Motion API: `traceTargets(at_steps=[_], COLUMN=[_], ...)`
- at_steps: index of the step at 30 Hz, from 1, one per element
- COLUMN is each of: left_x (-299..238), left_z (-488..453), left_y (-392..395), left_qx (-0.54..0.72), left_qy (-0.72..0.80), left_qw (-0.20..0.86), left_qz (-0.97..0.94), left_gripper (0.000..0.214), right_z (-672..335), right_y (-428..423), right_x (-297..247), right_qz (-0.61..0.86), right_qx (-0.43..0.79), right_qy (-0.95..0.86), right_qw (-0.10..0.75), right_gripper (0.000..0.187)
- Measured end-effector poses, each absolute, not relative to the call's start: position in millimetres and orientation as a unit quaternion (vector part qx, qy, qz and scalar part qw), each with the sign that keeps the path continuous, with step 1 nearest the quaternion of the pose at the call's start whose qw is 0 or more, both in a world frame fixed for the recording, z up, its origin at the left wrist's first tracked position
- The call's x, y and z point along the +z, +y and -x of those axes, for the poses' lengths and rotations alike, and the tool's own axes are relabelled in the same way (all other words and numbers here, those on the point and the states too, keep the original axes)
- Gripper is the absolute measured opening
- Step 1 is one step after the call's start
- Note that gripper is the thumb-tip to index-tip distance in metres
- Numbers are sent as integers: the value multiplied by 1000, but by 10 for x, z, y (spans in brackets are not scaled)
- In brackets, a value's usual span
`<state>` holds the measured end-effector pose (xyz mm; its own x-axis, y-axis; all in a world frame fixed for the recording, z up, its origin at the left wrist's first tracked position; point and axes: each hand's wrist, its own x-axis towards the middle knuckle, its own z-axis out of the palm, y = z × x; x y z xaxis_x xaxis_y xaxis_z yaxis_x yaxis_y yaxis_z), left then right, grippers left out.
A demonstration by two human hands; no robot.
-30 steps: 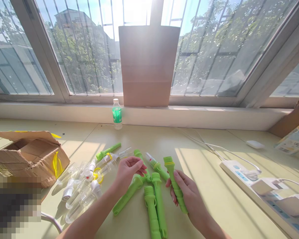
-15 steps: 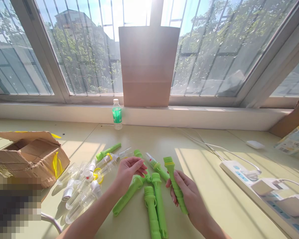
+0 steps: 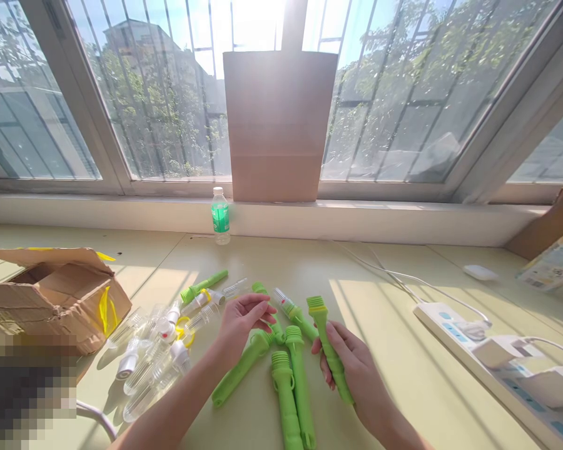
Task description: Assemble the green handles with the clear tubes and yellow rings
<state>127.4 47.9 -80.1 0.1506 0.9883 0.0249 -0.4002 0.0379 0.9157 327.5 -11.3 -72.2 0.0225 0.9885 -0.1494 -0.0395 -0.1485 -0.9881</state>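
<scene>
My right hand [image 3: 351, 356] is wrapped round a green plastic tube [image 3: 329, 350] with a ribbed, screw-like upper end and a yellowish band below it. It is tilted, threaded end up. My left hand [image 3: 248, 319] hovers over the pile with fingers loosely curved, and I see nothing in it. Beneath and between the hands lie several similar green tubes, among them a front one [image 3: 285, 400] and a slanted one [image 3: 241, 372]. A green tube with a clear tip [image 3: 298, 315] lies behind them. Clear tubes with white collars [image 3: 152, 362] are heaped left of my left forearm.
An opened cardboard box [image 3: 75, 294] stands at the left. A green-labelled bottle [image 3: 221, 215] is by the sill, near a cardboard sheet [image 3: 276, 125] against the window. At the right is a white power strip [image 3: 450, 331] with plugs and cables.
Hardly anything differs. The green tube in my right hand has shifted very slightly to the left; my left hand stays almost in place.
</scene>
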Motion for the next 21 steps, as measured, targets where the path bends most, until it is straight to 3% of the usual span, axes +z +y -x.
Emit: traceTargets(at_steps=[10,17,21], left_x=[-824,-940,-958], left_z=[-1253,-1207,-1153], left_y=[514,529,535], left_qx=[581,538,452], left_qy=[429,502,530], left_qw=[533,341,122], left_qz=[-441,-585,-707], left_gripper=[23,13,26], right_z=[-3276,-3275,-3273], right_y=[-93,-107,-106], right_x=[-745,-733,-729], right_qz=[526,530,531], right_qx=[540,536,537], right_qy=[-447,-449,-446], right_qw=[481,480,481], right_gripper=[43,42,43])
